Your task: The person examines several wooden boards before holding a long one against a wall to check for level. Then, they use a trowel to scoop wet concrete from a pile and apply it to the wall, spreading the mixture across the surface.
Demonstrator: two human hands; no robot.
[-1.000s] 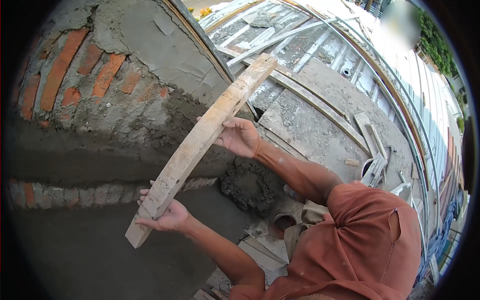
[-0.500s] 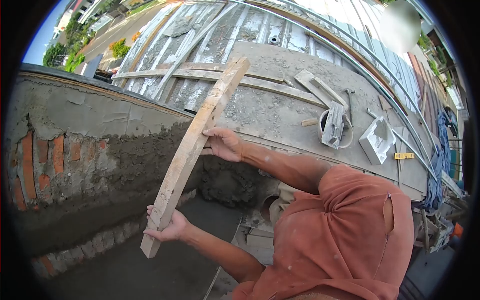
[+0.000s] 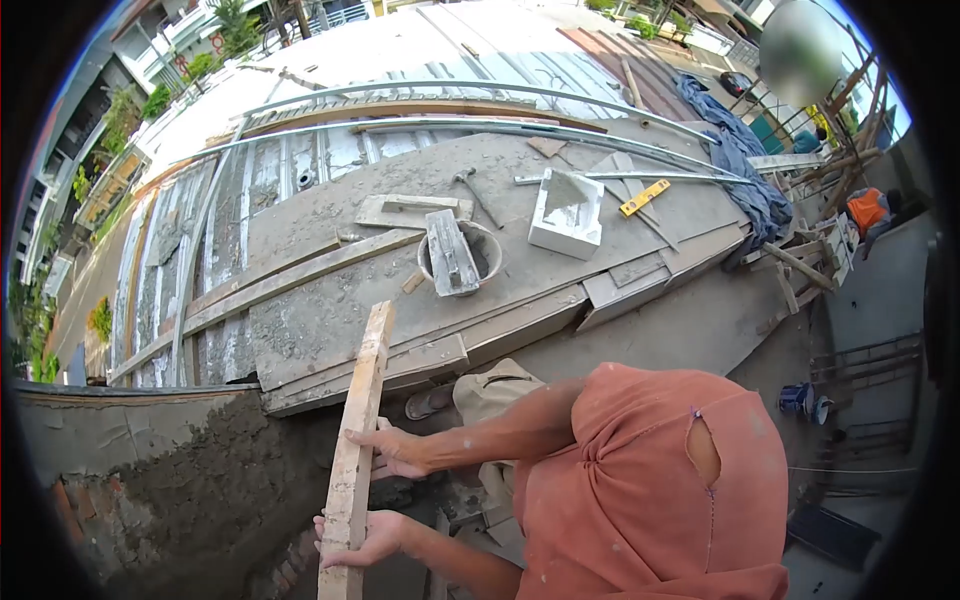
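Note:
A long, squared wooden batten [image 3: 360, 410], worn and smeared with mortar, spans both hands in front of the orange-clad torso. My right hand [image 3: 398, 447] grips it around the middle, thumb over the near face and fingers behind. Lower down, my left hand [image 3: 368, 537] is wrapped around the batten, with fingertips showing at its far side. The batten's bottom end runs out of the frame. Below and left of it stands a wall of rough mortar [image 3: 190, 480] with some brick exposed.
On the dusty ledge [image 3: 330, 350] are a bucket [image 3: 490, 250] with a plastering float [image 3: 452, 255] across it, a hammer [image 3: 480, 198], a white box [image 3: 568, 215] and a yellow spirit level [image 3: 643, 197]. Metal tubes [image 3: 440, 85] lie beyond. Another person in orange [image 3: 868, 210] is at far right.
My view has swung to the right, so the ledge and tools sit further left. Both hands still hold the batten, which now appears more upright and lower in view.

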